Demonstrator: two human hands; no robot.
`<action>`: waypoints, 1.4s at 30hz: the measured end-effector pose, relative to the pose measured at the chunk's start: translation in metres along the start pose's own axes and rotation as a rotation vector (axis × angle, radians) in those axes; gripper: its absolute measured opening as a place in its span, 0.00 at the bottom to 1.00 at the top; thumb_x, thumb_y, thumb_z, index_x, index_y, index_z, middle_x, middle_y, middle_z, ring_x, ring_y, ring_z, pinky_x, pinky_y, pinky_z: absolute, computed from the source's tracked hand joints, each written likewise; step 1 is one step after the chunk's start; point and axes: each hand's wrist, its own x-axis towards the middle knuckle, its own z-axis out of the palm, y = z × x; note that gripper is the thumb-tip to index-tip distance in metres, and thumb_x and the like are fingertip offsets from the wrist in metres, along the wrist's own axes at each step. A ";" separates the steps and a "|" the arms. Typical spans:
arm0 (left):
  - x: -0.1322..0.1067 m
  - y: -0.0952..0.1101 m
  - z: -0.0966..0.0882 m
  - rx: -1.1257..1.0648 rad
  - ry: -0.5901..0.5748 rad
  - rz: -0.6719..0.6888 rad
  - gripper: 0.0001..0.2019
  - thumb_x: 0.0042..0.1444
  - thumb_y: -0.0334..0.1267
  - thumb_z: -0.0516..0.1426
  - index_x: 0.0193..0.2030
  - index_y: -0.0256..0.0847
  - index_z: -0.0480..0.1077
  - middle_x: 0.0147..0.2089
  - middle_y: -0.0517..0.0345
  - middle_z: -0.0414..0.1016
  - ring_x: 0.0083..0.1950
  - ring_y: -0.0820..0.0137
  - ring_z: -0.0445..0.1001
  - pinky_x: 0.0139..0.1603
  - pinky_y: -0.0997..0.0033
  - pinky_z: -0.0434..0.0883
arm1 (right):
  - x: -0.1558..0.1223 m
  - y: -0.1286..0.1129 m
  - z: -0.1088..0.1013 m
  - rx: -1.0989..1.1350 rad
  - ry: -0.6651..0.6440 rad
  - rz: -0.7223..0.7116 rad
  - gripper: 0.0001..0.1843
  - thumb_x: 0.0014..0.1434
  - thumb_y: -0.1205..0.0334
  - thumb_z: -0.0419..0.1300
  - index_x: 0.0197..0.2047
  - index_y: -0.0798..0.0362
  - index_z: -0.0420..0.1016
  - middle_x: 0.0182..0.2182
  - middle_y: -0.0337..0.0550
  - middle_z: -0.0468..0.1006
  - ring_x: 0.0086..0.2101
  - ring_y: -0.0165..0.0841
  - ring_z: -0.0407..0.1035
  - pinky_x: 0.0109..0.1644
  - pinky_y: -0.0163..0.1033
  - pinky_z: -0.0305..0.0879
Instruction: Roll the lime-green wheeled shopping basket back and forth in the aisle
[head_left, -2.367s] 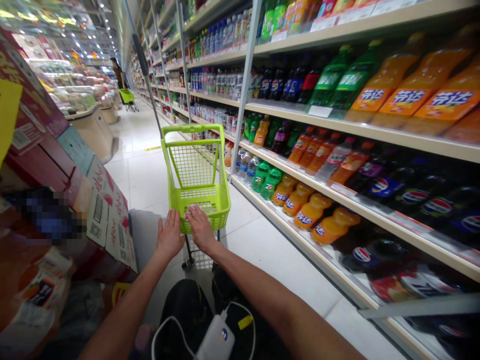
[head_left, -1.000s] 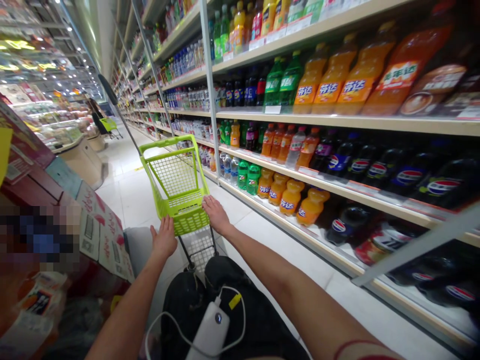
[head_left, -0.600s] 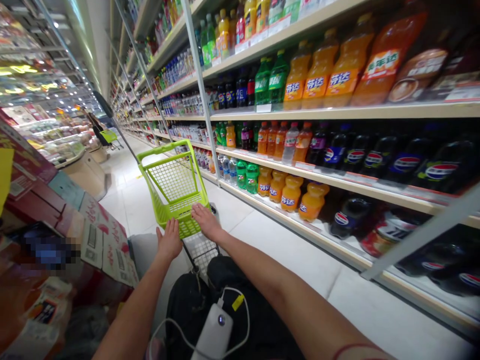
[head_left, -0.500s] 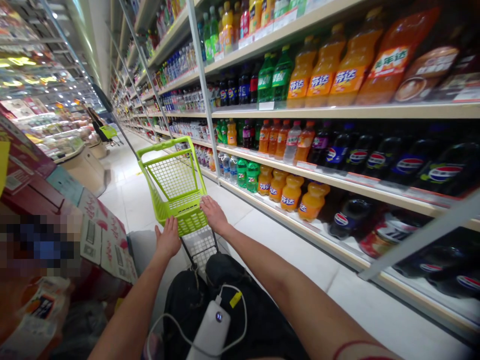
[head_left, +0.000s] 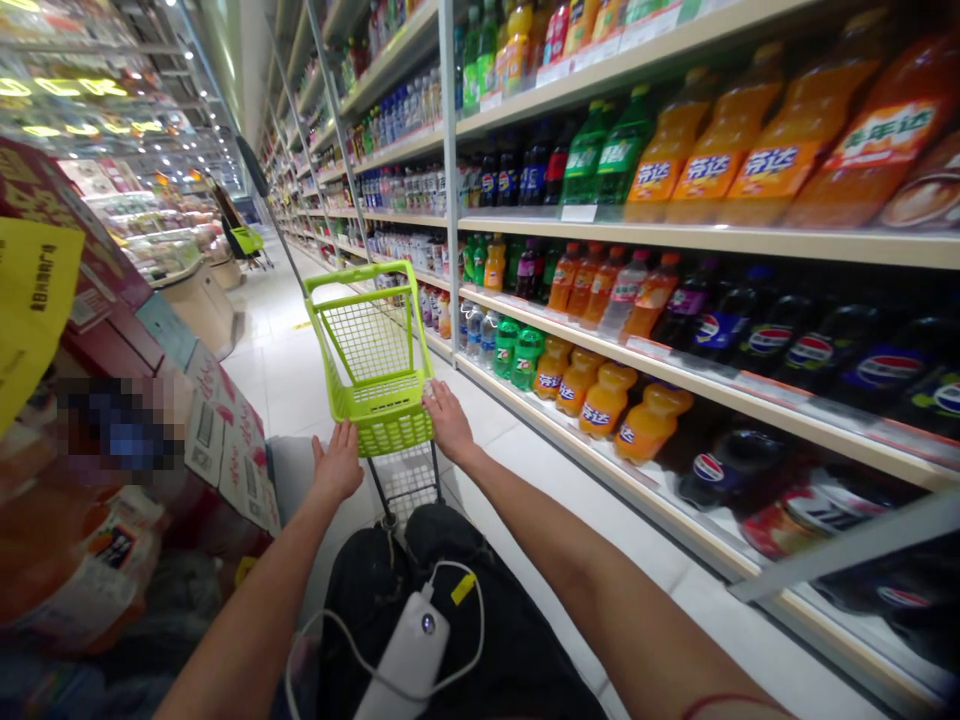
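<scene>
A lime-green shopping cart [head_left: 391, 436] stands in front of my knees, its slatted basket and mesh back panel facing me with nothing visible inside. My left hand [head_left: 339, 462] lies against the near left corner of the basket, fingers stretched and thumb apart. At the near right corner, my right hand [head_left: 450, 418] rests with its fingers extended along the rim. Both hands touch the cart without wrapping round it. A white power bank [head_left: 411, 640] with a small round display lies on my dark-clothed lap, a white cable [head_left: 480, 640] looping from it.
Tall drink shelves [head_left: 525, 225] run along the right, holding bottles of orange soda [head_left: 600, 395] and cola [head_left: 720, 465]. Stacked cartons [head_left: 232, 440] and a yellow sign [head_left: 34, 300] crowd the left. Farther down the white-tiled aisle [head_left: 277, 375] stands another green cart [head_left: 246, 238].
The view has swung slightly left, so shelves, cartons and cart appear farther right. More of the yellow sign shows. Both hands keep their places on the cart.
</scene>
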 end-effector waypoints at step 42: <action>-0.034 -0.024 0.059 -0.845 0.151 -0.450 0.25 0.48 0.29 0.52 0.56 0.32 0.60 0.61 0.43 0.60 0.63 0.62 0.56 0.63 0.62 0.53 | -0.007 -0.090 0.062 0.003 -0.234 -0.517 0.20 0.61 0.71 0.46 0.57 0.55 0.63 0.60 0.48 0.58 0.62 0.35 0.42 0.63 0.51 0.44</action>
